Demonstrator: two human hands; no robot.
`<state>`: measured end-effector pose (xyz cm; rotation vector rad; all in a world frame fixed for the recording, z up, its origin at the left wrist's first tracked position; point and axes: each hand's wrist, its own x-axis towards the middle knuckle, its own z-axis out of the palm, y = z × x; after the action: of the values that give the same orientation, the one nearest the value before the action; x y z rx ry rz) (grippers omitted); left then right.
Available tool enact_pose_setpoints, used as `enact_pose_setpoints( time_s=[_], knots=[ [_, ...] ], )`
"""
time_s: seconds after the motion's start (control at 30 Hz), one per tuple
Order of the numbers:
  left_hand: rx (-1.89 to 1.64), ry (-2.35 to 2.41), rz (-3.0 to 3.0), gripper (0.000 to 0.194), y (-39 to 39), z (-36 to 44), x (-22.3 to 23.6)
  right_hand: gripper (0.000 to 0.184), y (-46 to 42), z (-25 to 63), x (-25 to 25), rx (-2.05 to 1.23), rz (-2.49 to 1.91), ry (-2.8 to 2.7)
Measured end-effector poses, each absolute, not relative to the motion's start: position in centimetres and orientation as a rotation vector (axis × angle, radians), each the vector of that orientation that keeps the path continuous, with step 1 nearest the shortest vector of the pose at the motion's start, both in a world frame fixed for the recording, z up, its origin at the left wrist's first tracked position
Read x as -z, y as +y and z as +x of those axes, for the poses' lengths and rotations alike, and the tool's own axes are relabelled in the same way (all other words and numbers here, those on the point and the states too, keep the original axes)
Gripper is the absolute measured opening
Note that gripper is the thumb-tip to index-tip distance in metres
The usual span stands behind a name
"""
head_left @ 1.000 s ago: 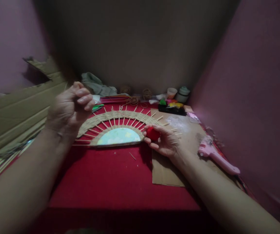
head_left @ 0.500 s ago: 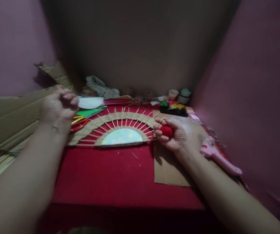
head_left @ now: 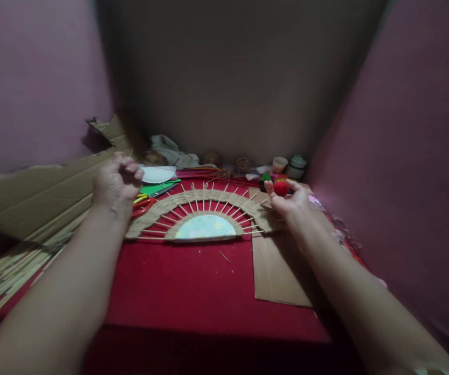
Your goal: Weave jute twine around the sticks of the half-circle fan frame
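My left hand [head_left: 117, 177] is raised at the left with its fingers curled closed. A thin pale tip pokes up above the fingers; the rest of it is hidden. In my right hand [head_left: 292, 200] a fuzzy red pom-pom [head_left: 281, 188] rests between fingers and thumb. Between the hands lies a woven half-round fan shape [head_left: 196, 197] of twine and thin sticks, with a pale blue-green half-disc [head_left: 205, 227] at its centre. Its right end is close beneath my right hand. Scissors with red and yellow handles [head_left: 142, 204] lie beside my left hand.
A cardboard sheet [head_left: 277, 276] lies under my right arm on the red cloth [head_left: 177, 291]. Long sticks [head_left: 9, 273] and bent cardboard [head_left: 33, 195] are at the left. Twine balls [head_left: 242, 165], a cup [head_left: 279, 164] and a jar [head_left: 296, 166] line the back wall.
The view has shifted, so the table items sit further right and slightly lower. My right hand has lifted the red pom-pom up and away from the fan shape. The left hand stays closed.
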<state>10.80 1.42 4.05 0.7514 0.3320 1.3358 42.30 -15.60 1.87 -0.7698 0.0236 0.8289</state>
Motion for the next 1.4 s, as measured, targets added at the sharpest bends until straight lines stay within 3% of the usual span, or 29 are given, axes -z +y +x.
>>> enact_pose_setpoints(
  time_s=[0.2, 0.4, 0.57, 0.77, 0.97, 1.2, 1.4],
  knots=[
    [-1.369, 0.152, 0.725, 0.027, 0.6, 11.0, -5.1, 0.015, -12.6, 41.4, -2.0, -0.698, -0.981, -0.156],
    [-1.299, 0.035, 0.785, 0.035, -0.6, 11.4, -5.6, 0.029, -9.4, 34.6, -1.1, -0.656, -1.195, -0.652],
    [-1.284, -0.003, 0.779, 0.035, -0.8, 11.3, -5.5, 0.048, -6.4, 30.7, -1.7, -0.233, -1.464, -1.417],
    [-1.355, 0.061, 0.708, 0.031, 0.7, 10.6, -5.1, 0.014, -7.3, 33.0, -0.6, -0.311, -1.605, -1.588],
    [-1.424, 0.414, 0.66, 0.028, 2.9, 10.9, -3.5, 0.016, -13.6, 36.4, -2.2, -0.174, -1.649, -1.484],
    [-1.147, 0.614, 0.897, 0.017, -0.4, 15.3, -1.8, 0.013, -21.6, 35.4, -2.1, 0.363, -1.554, -1.595],
    [-0.908, 0.638, 1.088, 0.015, -3.9, 19.3, -0.7, 0.014, -26.5, 33.4, 1.3, 0.205, -1.543, -1.466]
  ],
)
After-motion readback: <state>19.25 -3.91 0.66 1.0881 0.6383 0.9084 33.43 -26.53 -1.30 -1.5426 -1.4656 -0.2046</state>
